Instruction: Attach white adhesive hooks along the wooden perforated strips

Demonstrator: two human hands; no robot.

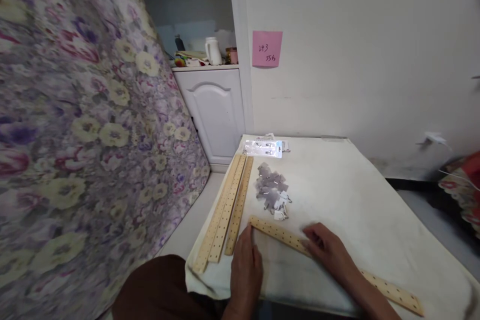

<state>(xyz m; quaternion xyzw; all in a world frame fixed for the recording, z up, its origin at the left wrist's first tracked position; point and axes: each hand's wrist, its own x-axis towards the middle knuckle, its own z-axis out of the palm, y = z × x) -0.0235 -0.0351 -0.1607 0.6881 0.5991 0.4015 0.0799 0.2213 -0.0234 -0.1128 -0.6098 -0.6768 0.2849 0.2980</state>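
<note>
- Clock directions taken from mid-view unless otherwise noted. At about half past four, on the pale cloth [337,180]: a dotted wooden strip [279,234], slanting down toward five o'clock. Middle stretch hidden behind the right hand and forearm, apparently one continuous piece; too small to tell whether dotted with holes or printed marks.
- At six o'clock, at the strip's upper end: left hand [246,267], fingers close together, one fingertip against that end. Cannot tell whether pinching or only touching; wrist cut off by the bottom edge.
- At half past four, over the strip: right hand [325,247], fingers curled, thumb near the wood. Blurred; cannot tell whether pressing, pinching or just above.
- At one o'clock from the left hand: a heap of greyish, see-through squares [270,182], smeared and uncountable, with white hooked pieces [280,214] at its near side.
- At seven o'clock: three more strips [229,210], side by side, lengthwise.
- Just below centre, near the cloth's far edge: clear packet [262,148], glare over the contents, more items half-hidden behind.
- At twelve to one o'clock: pink note [267,49], "243" legible, lower writing unclear.
- At nine o'clock: flowered curtain [93,135], cut off by the frame.
</note>
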